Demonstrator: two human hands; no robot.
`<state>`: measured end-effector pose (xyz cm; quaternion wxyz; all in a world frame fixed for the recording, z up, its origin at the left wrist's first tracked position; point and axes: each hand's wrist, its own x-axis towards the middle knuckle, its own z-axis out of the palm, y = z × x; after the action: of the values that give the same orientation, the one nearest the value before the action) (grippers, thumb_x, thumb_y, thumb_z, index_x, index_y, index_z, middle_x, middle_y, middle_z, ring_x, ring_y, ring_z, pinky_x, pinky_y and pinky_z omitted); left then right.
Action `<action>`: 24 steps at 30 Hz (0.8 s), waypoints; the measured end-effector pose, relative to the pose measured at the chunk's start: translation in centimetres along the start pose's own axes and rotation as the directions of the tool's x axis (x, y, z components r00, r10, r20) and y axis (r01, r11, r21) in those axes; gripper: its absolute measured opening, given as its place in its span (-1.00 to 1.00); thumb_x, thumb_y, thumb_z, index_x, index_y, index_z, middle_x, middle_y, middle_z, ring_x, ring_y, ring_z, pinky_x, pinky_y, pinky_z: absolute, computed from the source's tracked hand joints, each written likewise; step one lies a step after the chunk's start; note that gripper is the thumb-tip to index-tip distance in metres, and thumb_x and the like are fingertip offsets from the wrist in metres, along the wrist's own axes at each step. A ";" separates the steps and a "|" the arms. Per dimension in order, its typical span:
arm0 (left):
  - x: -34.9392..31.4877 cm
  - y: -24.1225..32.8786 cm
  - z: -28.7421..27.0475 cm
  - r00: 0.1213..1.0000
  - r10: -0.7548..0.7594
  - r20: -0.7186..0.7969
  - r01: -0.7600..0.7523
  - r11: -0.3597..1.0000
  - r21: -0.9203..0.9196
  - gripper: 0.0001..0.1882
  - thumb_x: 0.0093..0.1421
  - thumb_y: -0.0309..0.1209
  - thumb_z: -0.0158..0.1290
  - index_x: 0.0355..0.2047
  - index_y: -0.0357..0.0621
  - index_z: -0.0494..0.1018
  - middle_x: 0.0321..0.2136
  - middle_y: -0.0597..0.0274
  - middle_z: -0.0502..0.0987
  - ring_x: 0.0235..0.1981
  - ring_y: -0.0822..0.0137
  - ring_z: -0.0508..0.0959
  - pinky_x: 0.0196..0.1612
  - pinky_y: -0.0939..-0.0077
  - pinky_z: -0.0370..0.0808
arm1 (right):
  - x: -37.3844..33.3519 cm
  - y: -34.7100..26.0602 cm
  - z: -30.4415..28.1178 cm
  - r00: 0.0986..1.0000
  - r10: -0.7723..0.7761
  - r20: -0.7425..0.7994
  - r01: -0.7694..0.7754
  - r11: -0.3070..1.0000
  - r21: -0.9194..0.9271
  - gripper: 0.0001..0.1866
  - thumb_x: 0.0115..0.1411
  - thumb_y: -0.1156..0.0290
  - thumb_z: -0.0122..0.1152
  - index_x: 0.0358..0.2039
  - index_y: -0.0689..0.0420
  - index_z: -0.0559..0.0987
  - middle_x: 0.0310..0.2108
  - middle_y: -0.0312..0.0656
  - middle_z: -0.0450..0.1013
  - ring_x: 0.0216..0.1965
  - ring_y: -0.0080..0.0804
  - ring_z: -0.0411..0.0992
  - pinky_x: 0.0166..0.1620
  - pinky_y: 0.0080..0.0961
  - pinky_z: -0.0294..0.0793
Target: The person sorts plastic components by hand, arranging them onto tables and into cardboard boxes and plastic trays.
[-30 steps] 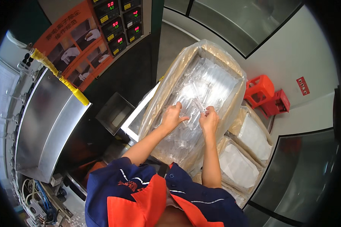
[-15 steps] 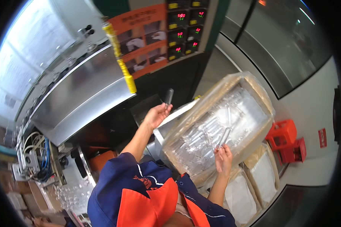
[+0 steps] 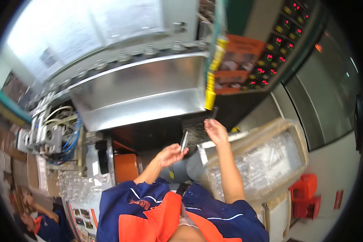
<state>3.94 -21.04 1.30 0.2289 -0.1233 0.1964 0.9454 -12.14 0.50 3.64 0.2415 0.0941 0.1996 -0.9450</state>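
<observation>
Below the long, shiny sheet-metal trough [image 3: 143, 111], I see two bare hands, apart. The left hand [image 3: 169, 155] grasps a slim, straight, clear tube [image 3: 184, 139] near its lower end; glass or plastic, I can't tell. Its long axis runs up the view, top leaning slightly right. The right hand [image 3: 216, 131], farther up, pinches a narrow, dark-looking piece [image 3: 215, 112], perhaps a similar tube; too blurred for me to be sure. Right is the nearer hand to the yellow-wrapped rod [image 3: 210, 94], whose lower end is just above those fingers. The left hand's tube rises from its fingertips, left of the right hand, well apart from the tan, film-lined carton [image 3: 301, 142].
</observation>
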 end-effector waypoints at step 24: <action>-11.7 35.6 14.3 -0.174 0.912 0.371 -0.060 -0.386 0.920 -0.46 -0.22 -0.37 0.35 -0.34 -0.16 0.22 -0.45 0.20 0.60 -0.46 0.23 0.53 -0.36 0.39 0.39 | 6.3 15.0 34.1 0.454 -0.402 0.795 0.877 0.047 -0.478 -0.69 -0.02 0.72 0.21 -0.22 0.21 0.49 -0.28 -0.23 0.46 -0.24 -0.48 0.47 -0.17 -0.58 0.48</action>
<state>-5.15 -48.55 29.04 -0.5430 -0.1850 0.7406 0.3499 -12.98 -28.59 27.73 -0.1817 -0.3724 0.6045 -0.6803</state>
